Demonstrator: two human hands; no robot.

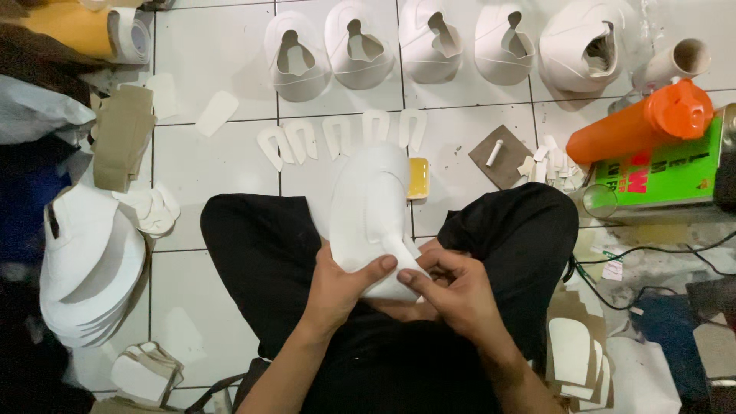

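Five white shoe uppers [429, 42] line the tiled floor's [215, 54] far edge, a row of small white cut pieces [341, 136] nearer. An orange bottle [640, 123] rests on a green tin [667, 172] at right; stacked white uppers [88, 261] lie left.

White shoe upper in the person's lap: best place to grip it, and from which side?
Probably the near, lower end of the white shoe upper, pinched from both sides. That is how it is held now: left hand wraps the left edge with the thumb across the face, and right hand pinches the lower right corner. The far end curves away and hangs free.
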